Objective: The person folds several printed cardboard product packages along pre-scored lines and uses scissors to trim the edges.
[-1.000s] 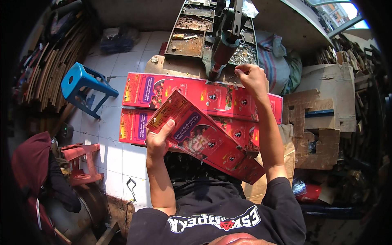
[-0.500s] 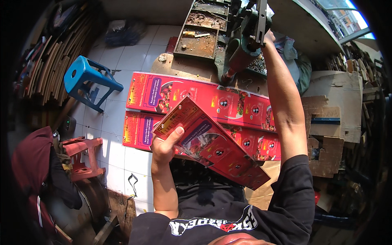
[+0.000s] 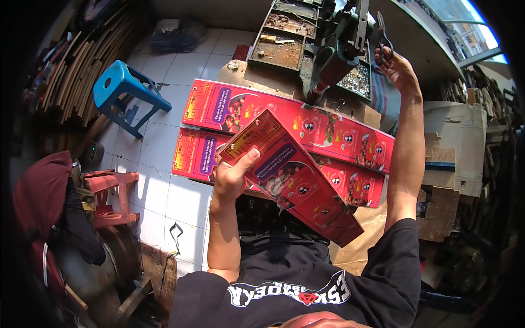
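Note:
My left hand [image 3: 232, 176] is closed on the upper left end of a long red printed panel [image 3: 295, 177], thumb on top. The panel slants down to the right above my lap; metal eyelets show at its held end. Beneath it, two rows of similar red panels lie on the workbench, a far row [image 3: 281, 117] and a near row [image 3: 191, 156]. My right hand [image 3: 403, 72] is raised at the far right, fingers curled on the loop handle of what look like dark scissors [image 3: 385, 34]. It is beside a green bench press [image 3: 333, 68].
A compartmented metal tray [image 3: 281, 52] with small parts is left of the press; small metal bits [image 3: 355, 82] lie to its right. A blue stool [image 3: 128, 90] and a red stool [image 3: 112, 191] stand at left. Boards [image 3: 76, 82] lean beyond; cardboard [image 3: 456, 147] is at right.
My right hand has moved from behind the press out to the right, and the scissors have come into sight in it. The held panel stays in my left hand, and the view has shifted slightly.

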Available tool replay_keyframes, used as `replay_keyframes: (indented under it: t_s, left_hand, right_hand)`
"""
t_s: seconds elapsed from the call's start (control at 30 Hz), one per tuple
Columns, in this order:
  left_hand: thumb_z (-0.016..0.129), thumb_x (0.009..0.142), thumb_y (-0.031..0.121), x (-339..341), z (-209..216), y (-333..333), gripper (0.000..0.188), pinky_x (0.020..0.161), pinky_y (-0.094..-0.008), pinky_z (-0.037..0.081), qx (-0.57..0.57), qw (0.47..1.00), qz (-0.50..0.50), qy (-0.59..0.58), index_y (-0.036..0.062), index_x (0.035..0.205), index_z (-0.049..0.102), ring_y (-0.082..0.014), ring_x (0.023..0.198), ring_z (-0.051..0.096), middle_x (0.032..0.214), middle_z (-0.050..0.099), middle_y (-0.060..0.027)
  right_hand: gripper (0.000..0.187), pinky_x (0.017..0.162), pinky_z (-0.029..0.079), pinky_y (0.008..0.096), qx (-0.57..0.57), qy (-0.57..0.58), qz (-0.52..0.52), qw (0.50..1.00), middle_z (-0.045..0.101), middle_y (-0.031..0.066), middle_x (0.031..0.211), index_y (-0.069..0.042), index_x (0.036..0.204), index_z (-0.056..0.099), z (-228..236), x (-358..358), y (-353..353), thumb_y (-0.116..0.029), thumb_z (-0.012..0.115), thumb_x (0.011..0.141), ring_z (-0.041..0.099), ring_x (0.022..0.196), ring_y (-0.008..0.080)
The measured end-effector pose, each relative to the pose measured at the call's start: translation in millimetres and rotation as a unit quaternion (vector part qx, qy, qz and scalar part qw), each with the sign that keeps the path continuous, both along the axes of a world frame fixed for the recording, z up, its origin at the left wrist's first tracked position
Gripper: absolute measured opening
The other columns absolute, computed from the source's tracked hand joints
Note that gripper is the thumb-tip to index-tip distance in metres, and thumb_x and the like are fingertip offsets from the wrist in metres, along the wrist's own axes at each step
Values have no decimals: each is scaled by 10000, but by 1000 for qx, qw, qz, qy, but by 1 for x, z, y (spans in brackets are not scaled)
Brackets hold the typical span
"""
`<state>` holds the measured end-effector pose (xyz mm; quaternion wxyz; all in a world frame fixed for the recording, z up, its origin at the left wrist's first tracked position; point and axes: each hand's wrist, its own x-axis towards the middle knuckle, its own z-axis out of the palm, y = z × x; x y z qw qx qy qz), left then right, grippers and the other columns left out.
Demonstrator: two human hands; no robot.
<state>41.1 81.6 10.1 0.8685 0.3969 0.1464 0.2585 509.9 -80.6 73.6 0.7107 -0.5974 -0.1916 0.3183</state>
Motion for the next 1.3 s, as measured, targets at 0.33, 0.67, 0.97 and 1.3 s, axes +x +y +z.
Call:
replay_keyframes:
  t_s: [0.33, 0.67, 0.97, 1.3]
  left_hand:
    - [585, 891, 68, -11, 4, -37, 332, 848, -293, 501, -80, 997, -16, 8, -36, 1202, 534, -172, 965, 620, 1076, 635, -129]
    - [620, 851, 43, -33, 13, -77, 407, 877, -320, 491, -158, 984, -80, 25, -51, 1231, 508, -194, 1002, 611, 1107, 622, -148]
    - [637, 850, 70, -40, 16, -89, 392, 880, -302, 473, -134, 982, -122, 58, -56, 1208, 542, -158, 981, 598, 1093, 633, -124]
    - [627, 843, 62, -43, 19, -89, 398, 895, -305, 466, -132, 980, -132, 68, -51, 1216, 547, -163, 1002, 595, 1112, 632, -128]
  right_hand:
    - [658, 811, 505, 326, -18, -8, 109, 994, 640, 98, 940, 10, 1310, 426, 10, -242, -105, -99, 749, 747, 636, 851, 189]
    - [845, 834, 433, 302, -160, -22, 296, 941, 535, 63, 977, -18, 1239, 421, -21, -324, -113, -500, 794, 653, 528, 895, 135]
    - [788, 788, 474, 303, -159, -87, 283, 942, 611, 110, 936, 36, 1190, 443, -11, -335, -95, -531, 732, 725, 598, 839, 153]
    - [754, 774, 490, 307, -154, -100, 297, 937, 619, 117, 887, 45, 1176, 448, -7, -334, -92, -500, 733, 740, 617, 819, 164]
